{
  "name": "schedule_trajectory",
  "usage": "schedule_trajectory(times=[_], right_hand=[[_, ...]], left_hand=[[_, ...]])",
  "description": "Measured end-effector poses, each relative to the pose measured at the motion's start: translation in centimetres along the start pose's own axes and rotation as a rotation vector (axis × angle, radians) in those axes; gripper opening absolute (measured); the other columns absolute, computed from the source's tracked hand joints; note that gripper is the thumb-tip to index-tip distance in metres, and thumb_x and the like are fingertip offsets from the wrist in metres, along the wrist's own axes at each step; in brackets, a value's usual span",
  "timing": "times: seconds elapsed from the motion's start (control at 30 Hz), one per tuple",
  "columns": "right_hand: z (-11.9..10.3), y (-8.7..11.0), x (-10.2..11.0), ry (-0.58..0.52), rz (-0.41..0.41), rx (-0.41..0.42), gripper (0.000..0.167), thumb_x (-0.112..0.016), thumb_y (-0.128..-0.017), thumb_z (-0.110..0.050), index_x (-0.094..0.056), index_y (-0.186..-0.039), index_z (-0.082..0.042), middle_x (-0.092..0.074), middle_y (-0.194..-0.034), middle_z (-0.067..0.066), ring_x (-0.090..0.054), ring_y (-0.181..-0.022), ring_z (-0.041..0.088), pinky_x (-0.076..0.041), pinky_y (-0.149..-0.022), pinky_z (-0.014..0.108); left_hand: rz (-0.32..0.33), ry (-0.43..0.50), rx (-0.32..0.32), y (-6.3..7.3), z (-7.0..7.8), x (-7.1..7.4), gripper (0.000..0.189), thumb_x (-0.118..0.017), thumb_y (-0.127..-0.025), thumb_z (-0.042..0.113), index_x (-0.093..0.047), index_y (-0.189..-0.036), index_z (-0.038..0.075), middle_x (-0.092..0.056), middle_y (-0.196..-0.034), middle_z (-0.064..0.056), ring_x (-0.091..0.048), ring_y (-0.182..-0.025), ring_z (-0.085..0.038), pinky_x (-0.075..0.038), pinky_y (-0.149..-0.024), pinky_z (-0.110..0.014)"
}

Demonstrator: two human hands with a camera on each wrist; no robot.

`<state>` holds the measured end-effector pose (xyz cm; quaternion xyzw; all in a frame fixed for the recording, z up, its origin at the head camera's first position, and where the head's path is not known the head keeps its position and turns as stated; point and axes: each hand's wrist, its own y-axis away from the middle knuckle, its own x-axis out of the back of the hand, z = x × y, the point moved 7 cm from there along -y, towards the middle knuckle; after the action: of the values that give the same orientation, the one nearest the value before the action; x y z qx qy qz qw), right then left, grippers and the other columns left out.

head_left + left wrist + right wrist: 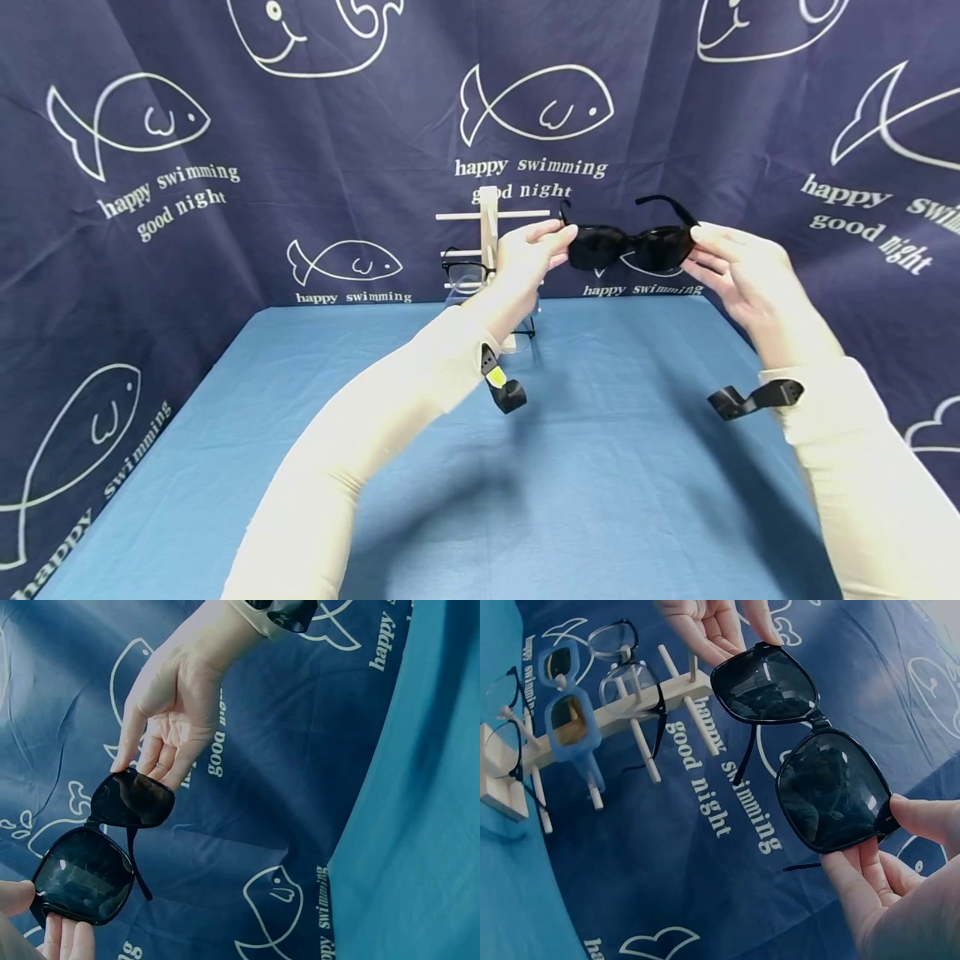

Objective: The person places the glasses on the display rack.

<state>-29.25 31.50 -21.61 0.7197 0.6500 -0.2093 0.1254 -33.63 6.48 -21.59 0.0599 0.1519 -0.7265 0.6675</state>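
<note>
Black sunglasses with dark lenses are held up in the air between both hands, temples unfolded and pointing away toward the backdrop. My left hand pinches one outer corner of the frame between thumb and fingers. At the opposite corner my right hand pinches the frame the same way. In the right wrist view both lenses of the sunglasses show fully, with thumbs and fingertips at the two outer ends. Behind the left hand stands a wooden glasses rack, partly hidden by that hand and forearm.
On the rack's pegs hang clear glasses with dark rims, blue-framed sunglasses with amber lenses, and thin dark-framed glasses lowest down. The rack stands at the back of a blue-covered table, before a navy fish-print curtain.
</note>
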Motion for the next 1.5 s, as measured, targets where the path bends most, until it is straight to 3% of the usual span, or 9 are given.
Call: schedule_trajectory(times=[0.2,0.53,0.77,0.97,1.13,1.5], right_hand=[[-0.4,-0.2,-1.1,-0.041,-0.003,0.008,0.013,-0.069,-0.084,0.007,-0.075,-0.089,-0.003,-0.073,-0.083,0.006,-0.069,-0.075,0.019,-0.062,-0.066,0.028],[-0.4,-0.5,-3.1,-0.059,-0.030,0.008,0.012,-0.068,-0.084,0.007,-0.075,-0.085,-0.002,-0.073,-0.081,0.007,-0.069,-0.072,0.019,-0.063,-0.066,0.029],[-0.1,-0.8,-4.8,-0.034,-0.039,0.005,0.010,-0.070,-0.083,0.005,-0.075,-0.084,-0.004,-0.072,-0.080,0.006,-0.069,-0.071,0.019,-0.062,-0.066,0.028],[0.2,-1.1,-5.9,-0.048,-0.025,-0.009,0.009,-0.072,-0.082,0.005,-0.074,-0.085,-0.003,-0.071,-0.084,0.007,-0.068,-0.071,0.020,-0.062,-0.066,0.028],[0.3,-1.3,-6.9,-0.062,-0.038,0.001,0.010,-0.072,-0.082,0.007,-0.074,-0.086,-0.002,-0.072,-0.084,0.007,-0.069,-0.070,0.020,-0.063,-0.066,0.028],[1.2,-1.5,-9.1,-0.061,-0.058,0.004,0.010,-0.071,-0.082,0.006,-0.073,-0.083,-0.003,-0.072,-0.077,0.007,-0.069,-0.070,0.018,-0.063,-0.066,0.028]], left_hand=[[0.013,-0.004,-0.053,-0.1,1.2,0.3,0.035,-0.071,-0.087,0.006,-0.064,-0.120,-0.005,-0.067,-0.120,-0.018,-0.067,-0.103,-0.033,-0.060,-0.085,-0.029],[0.019,-0.079,-0.048,-0.2,3.0,1.7,0.036,-0.072,-0.088,0.013,-0.066,-0.121,0.001,-0.069,-0.119,-0.014,-0.070,-0.100,-0.030,-0.059,-0.086,-0.028],[0.039,-0.056,-0.060,-0.4,3.9,3.2,0.035,-0.071,-0.088,0.012,-0.066,-0.120,-0.001,-0.068,-0.119,-0.015,-0.070,-0.100,-0.029,-0.059,-0.085,-0.026],[0.055,-0.068,-0.107,-0.7,4.8,3.9,0.034,-0.071,-0.088,0.011,-0.067,-0.118,-0.003,-0.069,-0.117,-0.017,-0.071,-0.093,-0.027,-0.060,-0.083,-0.027],[0.059,-0.039,-0.107,-1.0,5.5,4.7,0.031,-0.072,-0.087,0.008,-0.068,-0.115,-0.004,-0.070,-0.115,-0.017,-0.070,-0.083,-0.019,-0.060,-0.084,-0.027],[0.084,-0.053,-0.074,-1.2,6.4,7.0,0.034,-0.073,-0.087,0.013,-0.068,-0.117,-0.001,-0.069,-0.119,-0.014,-0.069,-0.101,-0.024,-0.059,-0.086,-0.026]])
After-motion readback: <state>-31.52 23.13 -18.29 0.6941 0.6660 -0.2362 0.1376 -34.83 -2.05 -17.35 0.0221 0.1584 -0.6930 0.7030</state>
